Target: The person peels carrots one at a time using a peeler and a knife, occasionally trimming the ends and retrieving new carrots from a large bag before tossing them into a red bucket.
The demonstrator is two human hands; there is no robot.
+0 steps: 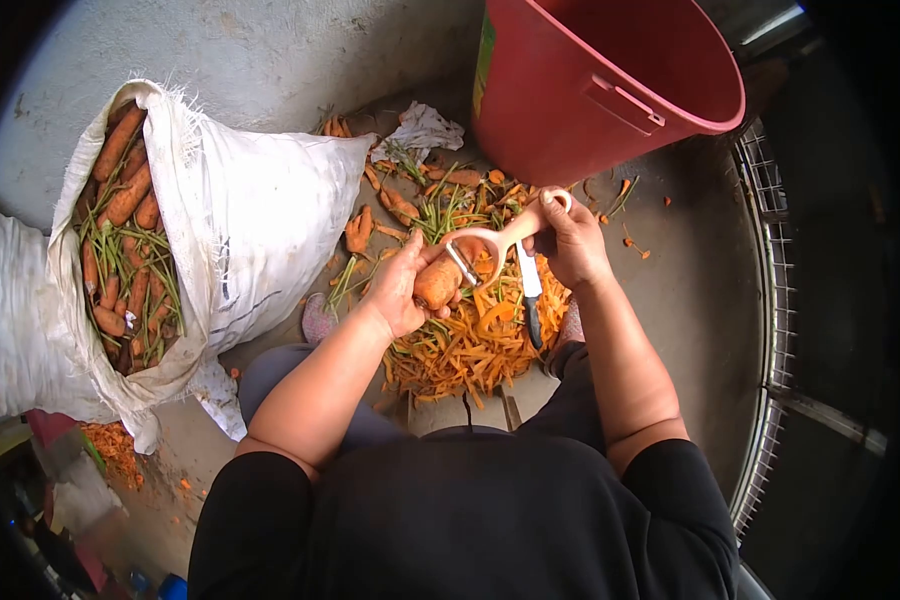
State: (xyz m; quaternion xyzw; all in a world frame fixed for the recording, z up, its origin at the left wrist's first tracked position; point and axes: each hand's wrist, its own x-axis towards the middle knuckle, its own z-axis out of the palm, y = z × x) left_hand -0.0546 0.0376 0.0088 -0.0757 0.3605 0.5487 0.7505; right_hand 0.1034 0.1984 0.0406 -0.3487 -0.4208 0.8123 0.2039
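Note:
My left hand [398, 292] is closed round a thick carrot [436, 284], its blunt end pointing down toward me. In my right hand [573, 240] is the handle of a pale Y-shaped peeler [513, 232]. The peeler's metal blade lies right at the carrot's upper side. Just left of my right wrist a knife [529, 285] with a white blade and black handle shows over the peelings, blade end up near my fingers. Below both hands spreads a heap of orange carrot peelings [470, 350].
To the left leans an open white woven sack [280, 190] full of unpeeled carrots [125, 195] and green stalks. A large red bucket [570, 110] stands ahead on the right. Carrot tops [445, 212] and scraps litter the floor between them. Wire mesh [770, 260] runs along the right side.

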